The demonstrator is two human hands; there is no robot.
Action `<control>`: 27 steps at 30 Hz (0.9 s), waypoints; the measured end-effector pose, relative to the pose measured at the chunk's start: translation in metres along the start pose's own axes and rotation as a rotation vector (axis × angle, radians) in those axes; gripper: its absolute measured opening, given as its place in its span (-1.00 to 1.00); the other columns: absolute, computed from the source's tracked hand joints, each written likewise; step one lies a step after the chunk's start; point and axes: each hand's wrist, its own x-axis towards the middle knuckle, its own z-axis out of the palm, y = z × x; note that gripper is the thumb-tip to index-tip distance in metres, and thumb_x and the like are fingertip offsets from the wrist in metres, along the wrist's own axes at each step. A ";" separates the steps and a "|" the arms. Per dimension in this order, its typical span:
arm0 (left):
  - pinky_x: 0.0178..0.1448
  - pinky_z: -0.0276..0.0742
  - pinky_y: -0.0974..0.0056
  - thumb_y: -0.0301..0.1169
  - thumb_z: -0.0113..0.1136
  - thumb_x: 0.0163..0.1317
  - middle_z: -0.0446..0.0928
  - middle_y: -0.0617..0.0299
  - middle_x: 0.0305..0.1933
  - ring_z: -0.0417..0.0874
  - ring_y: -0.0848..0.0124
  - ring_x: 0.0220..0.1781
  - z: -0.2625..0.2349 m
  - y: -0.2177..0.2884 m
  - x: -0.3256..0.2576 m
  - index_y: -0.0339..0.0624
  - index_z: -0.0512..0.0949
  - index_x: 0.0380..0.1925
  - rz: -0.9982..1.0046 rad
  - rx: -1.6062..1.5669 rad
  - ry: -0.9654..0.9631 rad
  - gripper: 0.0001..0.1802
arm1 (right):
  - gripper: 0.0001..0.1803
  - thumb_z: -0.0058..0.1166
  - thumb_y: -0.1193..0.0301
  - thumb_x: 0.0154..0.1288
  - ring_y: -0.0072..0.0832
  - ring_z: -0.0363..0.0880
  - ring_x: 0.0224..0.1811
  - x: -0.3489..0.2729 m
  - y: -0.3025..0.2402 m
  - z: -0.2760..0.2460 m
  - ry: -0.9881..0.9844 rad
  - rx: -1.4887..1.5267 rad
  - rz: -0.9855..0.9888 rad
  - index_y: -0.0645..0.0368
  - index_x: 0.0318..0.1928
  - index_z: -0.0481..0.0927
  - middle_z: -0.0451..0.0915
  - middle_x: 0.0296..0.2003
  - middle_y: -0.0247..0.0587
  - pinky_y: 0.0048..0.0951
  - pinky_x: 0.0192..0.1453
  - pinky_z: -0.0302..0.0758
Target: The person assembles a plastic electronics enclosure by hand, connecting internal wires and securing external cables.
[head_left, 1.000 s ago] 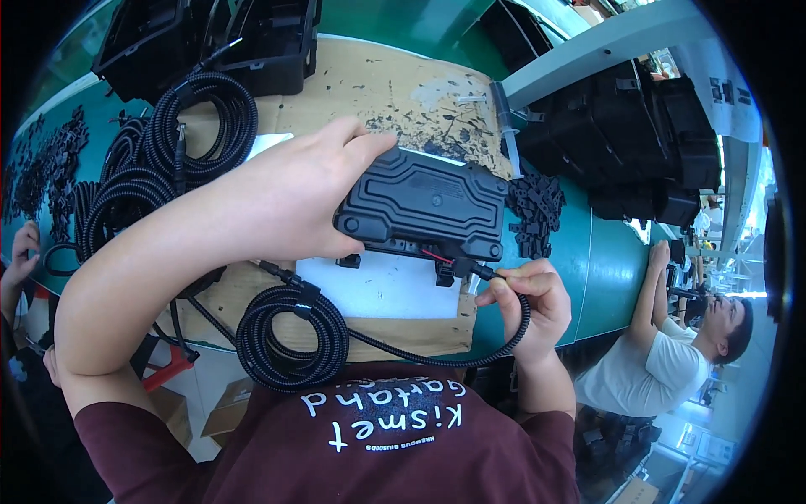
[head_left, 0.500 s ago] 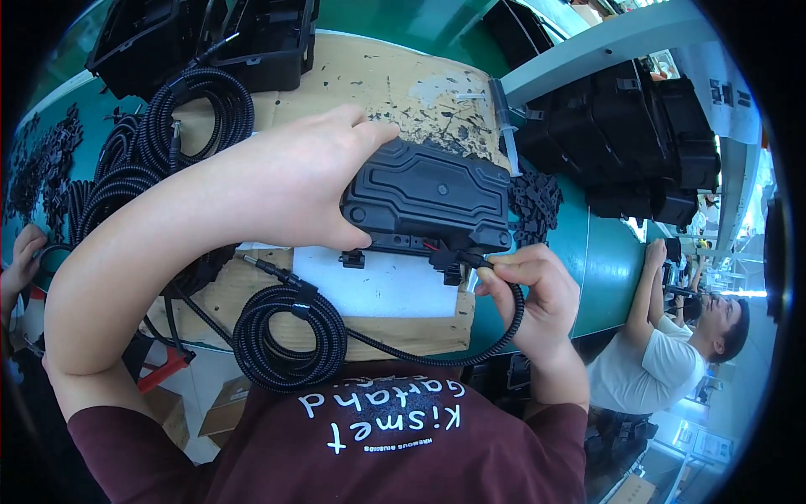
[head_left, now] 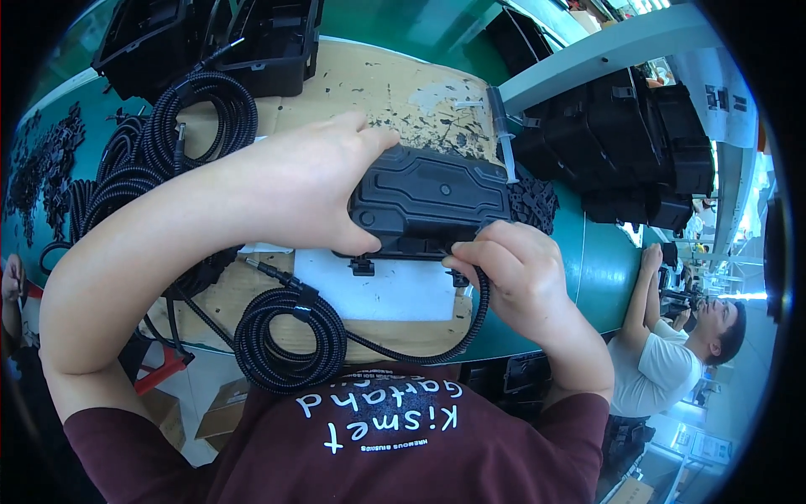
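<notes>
My left hand [head_left: 306, 189] grips the left end of a black ribbed plastic box [head_left: 432, 200], holding it just above a white sheet [head_left: 382, 290] on the wooden board. My right hand [head_left: 512, 273] pinches the end of a black braided cable [head_left: 474, 323] against the box's near edge. That cable runs down and left into a coil [head_left: 290, 340] at the board's front edge, beside my chest. The connector itself is hidden under my fingers.
More coiled black cables [head_left: 180, 130] lie at the left, with small black parts [head_left: 42, 164] scattered beyond them. Black housings [head_left: 218, 38] stand at the back and stacked at the right [head_left: 638, 134]. A person in a white shirt [head_left: 663, 361] stands at the right.
The box has come closer to me and fills more of the view. My right hand has risen to the box's near edge with the cable end.
</notes>
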 end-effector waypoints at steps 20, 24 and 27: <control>0.20 0.44 0.16 -0.12 0.46 -0.20 0.47 -0.18 0.05 0.51 0.03 0.12 -0.016 -0.006 0.017 -0.45 0.35 0.16 0.027 -0.025 -0.050 -0.06 | -0.83 0.34 0.49 0.00 -0.23 0.57 -0.54 0.019 0.017 -0.015 0.021 0.288 0.246 0.27 -0.47 0.58 0.54 -0.59 -0.12 -0.37 -0.51 0.44; 0.20 0.45 0.16 -0.09 0.46 -0.21 0.48 -0.19 0.05 0.53 0.03 0.10 -0.023 -0.005 0.025 -0.47 0.36 0.15 -0.027 -0.015 -0.120 -0.05 | -0.85 0.32 0.50 0.00 -0.30 0.59 -0.54 0.038 0.018 -0.029 -0.136 0.433 0.517 0.30 -0.46 0.61 0.59 -0.57 -0.13 -0.41 -0.48 0.45; 0.19 0.45 0.16 -0.08 0.46 -0.21 0.48 -0.20 0.06 0.53 0.03 0.10 -0.025 -0.004 0.024 -0.47 0.36 0.15 -0.056 -0.024 -0.159 -0.05 | -0.86 0.31 0.50 0.00 -0.28 0.60 -0.53 0.039 0.022 -0.022 -0.125 0.357 0.316 0.29 -0.45 0.62 0.60 -0.56 -0.14 -0.40 -0.47 0.47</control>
